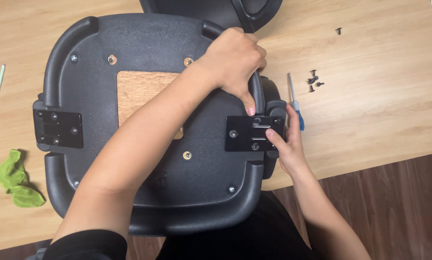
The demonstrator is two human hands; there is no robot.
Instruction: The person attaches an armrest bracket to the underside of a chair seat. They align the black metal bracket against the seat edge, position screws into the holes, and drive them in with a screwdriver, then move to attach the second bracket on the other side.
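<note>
An upturned black plastic chair seat [148,120] lies bottom-up on the light wooden table [379,110], covering most of its middle, with a bare square of brown wood showing in the centre of the underside and silver screws dotted round it. The left hand [235,60] reaches across the seat from the lower left, fingers curled over the seat's far right rim and the forefinger pointing down so its tip touches the top edge of the right black metal mounting plate [252,134]. The right hand [286,139] comes in from the lower right and grips the outer end of that same plate at the seat's right edge, thumb pressed on the plate's face and fingers wrapped round the side. A matching black plate [58,128] sits fixed at the left edge of the seat. Just beside the right hand lies a blue-handled screwdriver [294,101], and a few small black screws [314,81] rest further right, with one more apart near the top. A crumpled green cloth [16,180] lies at the left.
</note>
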